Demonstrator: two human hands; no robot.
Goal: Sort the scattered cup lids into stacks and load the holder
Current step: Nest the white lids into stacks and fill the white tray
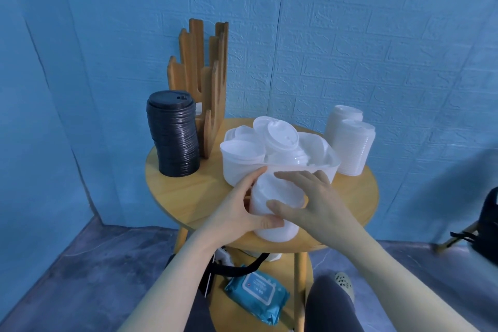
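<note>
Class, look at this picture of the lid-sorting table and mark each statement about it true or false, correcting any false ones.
1. Both hands hold a stack of white lids at the near edge of the table. True: the left hand and right hand both grip it.
2. The stack of black lids stands inside the white bin. False: it stands on the table, left of the white bin.
3. The white bin holds loose white lids. True.
4. The wooden holder is full of black lids. False: its tall slots look empty; its lowest part is hidden.
5. More stacked white lids stand to the right of the bin. True.
</note>
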